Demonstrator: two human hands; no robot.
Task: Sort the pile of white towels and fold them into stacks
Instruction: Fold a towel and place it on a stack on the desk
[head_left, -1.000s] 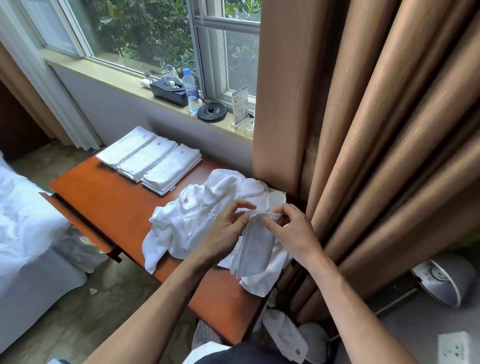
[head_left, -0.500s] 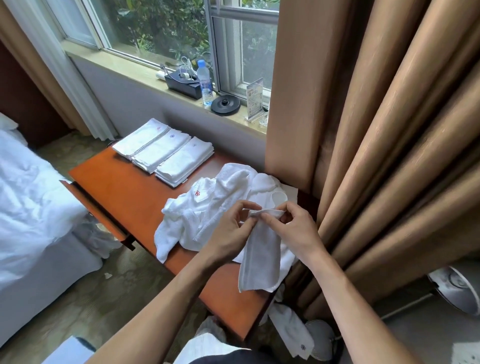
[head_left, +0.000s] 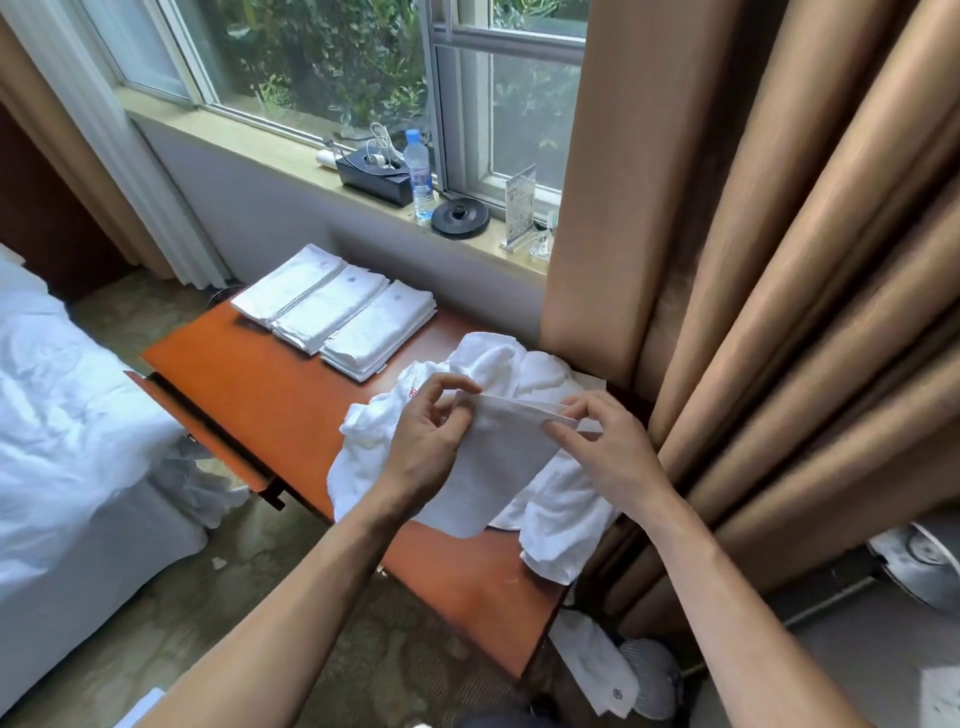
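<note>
A small white towel hangs from both my hands above the orange table. My left hand pinches its upper left corner, and my right hand pinches the upper right corner, so the top edge is stretched between them. Under and behind it lies the crumpled pile of white towels, partly hidden by my hands. Three stacks of folded white towels sit side by side at the table's far end.
Brown curtains hang right beside the table. The windowsill carries a water bottle, a black box and a round black base. A bed stands to the left. More white cloth lies on the floor below the table's near end.
My hands have moved apart along the towel's top edge, spreading it wider. The view has shifted a little, so the table sits further right in the frame.
</note>
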